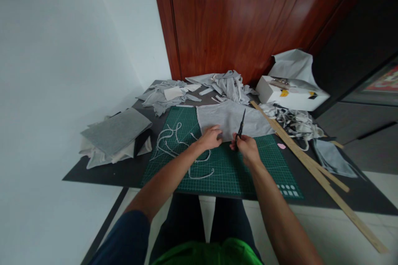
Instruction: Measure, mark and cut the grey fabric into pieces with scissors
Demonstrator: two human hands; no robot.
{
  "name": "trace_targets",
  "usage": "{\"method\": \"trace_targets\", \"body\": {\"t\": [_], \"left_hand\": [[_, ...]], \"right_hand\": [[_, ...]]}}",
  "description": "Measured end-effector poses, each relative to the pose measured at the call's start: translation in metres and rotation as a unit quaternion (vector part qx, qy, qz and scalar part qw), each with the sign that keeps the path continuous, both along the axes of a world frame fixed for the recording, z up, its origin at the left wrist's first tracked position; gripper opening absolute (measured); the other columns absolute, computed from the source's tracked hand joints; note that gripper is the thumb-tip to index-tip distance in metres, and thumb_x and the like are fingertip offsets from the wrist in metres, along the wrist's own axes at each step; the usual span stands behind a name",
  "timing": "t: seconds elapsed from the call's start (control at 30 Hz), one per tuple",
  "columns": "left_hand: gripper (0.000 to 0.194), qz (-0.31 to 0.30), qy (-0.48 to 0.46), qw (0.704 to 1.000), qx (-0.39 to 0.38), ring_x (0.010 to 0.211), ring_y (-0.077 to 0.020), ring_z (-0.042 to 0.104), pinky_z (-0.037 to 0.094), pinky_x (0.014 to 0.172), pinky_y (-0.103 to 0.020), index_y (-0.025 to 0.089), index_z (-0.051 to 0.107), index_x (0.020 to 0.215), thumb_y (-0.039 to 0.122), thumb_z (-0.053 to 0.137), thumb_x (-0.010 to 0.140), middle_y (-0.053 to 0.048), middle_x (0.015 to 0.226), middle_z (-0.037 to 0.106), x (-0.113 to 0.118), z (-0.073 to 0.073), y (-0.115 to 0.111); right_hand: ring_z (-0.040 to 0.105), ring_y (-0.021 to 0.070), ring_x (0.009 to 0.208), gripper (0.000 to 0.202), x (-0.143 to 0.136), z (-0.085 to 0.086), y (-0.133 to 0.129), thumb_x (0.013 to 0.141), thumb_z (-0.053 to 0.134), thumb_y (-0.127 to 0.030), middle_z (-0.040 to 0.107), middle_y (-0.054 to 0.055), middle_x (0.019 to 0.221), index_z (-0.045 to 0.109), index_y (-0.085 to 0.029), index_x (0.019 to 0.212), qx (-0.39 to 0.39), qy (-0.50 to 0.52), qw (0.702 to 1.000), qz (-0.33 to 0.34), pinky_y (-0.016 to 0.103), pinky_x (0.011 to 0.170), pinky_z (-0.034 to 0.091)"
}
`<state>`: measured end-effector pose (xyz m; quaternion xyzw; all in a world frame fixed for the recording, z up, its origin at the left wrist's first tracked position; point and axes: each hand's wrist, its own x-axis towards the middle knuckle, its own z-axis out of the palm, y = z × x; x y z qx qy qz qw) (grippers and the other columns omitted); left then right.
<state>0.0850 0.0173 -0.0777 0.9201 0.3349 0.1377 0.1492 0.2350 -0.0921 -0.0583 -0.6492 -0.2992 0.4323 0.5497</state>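
Note:
A piece of light grey fabric (225, 116) lies spread over the far part of a green cutting mat (230, 174). My left hand (212, 136) rests on the fabric's near edge, its fingers slightly bent and apart. Black scissors (241, 126) are in my right hand (246, 145), blades pointing away from me above the fabric. The blades look closed together. Several thin fabric strips (202, 176) curl across the mat's left half, some under my left forearm.
Folded grey cloth (118, 130) is stacked at the left. Scraps (164, 95) and crumpled fabric (230, 85) pile up along the back. Long wooden rulers (298, 151) slant down the right side, past a white box (290, 93) and tangled offcuts (295, 122). A wooden door (242, 20) stands behind.

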Motion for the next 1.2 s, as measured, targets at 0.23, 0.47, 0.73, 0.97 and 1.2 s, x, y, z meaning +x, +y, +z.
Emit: {"method": "trace_targets", "body": {"t": [0.23, 0.47, 0.73, 0.97, 1.2], "left_hand": [[0.014, 0.028, 0.001, 0.999, 0.040, 0.124, -0.0267, 0.061, 0.044, 0.111, -0.043, 0.019, 0.073, 0.093, 0.017, 0.062, 0.085, -0.010, 0.131, 0.069, -0.087, -0.001, -0.013], [0.016, 0.184, 0.029, 0.978, 0.093, 0.102, -0.0280, 0.066, 0.049, 0.097, -0.042, 0.016, 0.075, 0.086, 0.012, 0.059, 0.085, -0.012, 0.099, 0.073, -0.096, 0.009, -0.011], [0.014, 0.083, -0.057, 0.992, 0.081, 0.090, -0.0228, 0.066, 0.050, 0.095, -0.038, 0.018, 0.076, 0.077, 0.012, 0.065, 0.083, -0.007, 0.088, 0.073, -0.075, -0.017, -0.023], [0.021, 0.087, -0.138, 0.984, 0.066, 0.091, -0.0207, 0.067, 0.051, 0.095, -0.035, 0.017, 0.074, 0.079, 0.001, 0.060, 0.076, -0.006, 0.088, 0.072, -0.082, -0.027, -0.018], [0.023, 0.091, -0.154, 0.981, 0.074, 0.089, -0.0200, 0.066, 0.052, 0.093, -0.034, 0.019, 0.072, 0.075, -0.001, 0.061, 0.075, -0.004, 0.086, 0.071, -0.081, -0.032, -0.016]], "right_hand": [[0.059, 0.0125, 0.048, 0.026, -0.051, 0.019, -0.017, 0.091, 0.068, -0.031, 0.064, 0.004, 0.062, 0.062, -0.016, 0.071, -0.013, 0.092, 0.994, 0.053, 0.023, 0.045, 0.047], [0.056, 0.0099, 0.045, 0.031, -0.081, 0.018, -0.042, 0.094, 0.063, -0.028, 0.062, 0.004, 0.060, 0.063, -0.013, 0.068, -0.039, 0.148, 0.980, 0.124, 0.020, 0.042, 0.042], [0.055, 0.0103, 0.041, 0.032, -0.081, 0.004, -0.076, 0.092, 0.067, -0.035, 0.061, 0.003, 0.057, 0.065, -0.012, 0.069, -0.054, 0.173, 0.972, 0.151, 0.021, 0.039, 0.039], [0.057, 0.0114, 0.042, 0.033, -0.086, 0.000, -0.100, 0.095, 0.062, -0.037, 0.062, 0.003, 0.057, 0.062, -0.014, 0.073, -0.096, 0.185, 0.963, 0.171, 0.021, 0.040, 0.042], [0.063, 0.0157, 0.045, 0.037, -0.082, -0.002, -0.130, 0.097, 0.057, -0.046, 0.067, 0.007, 0.061, 0.062, -0.014, 0.078, -0.128, 0.210, 0.949, 0.195, 0.024, 0.044, 0.048]]}}
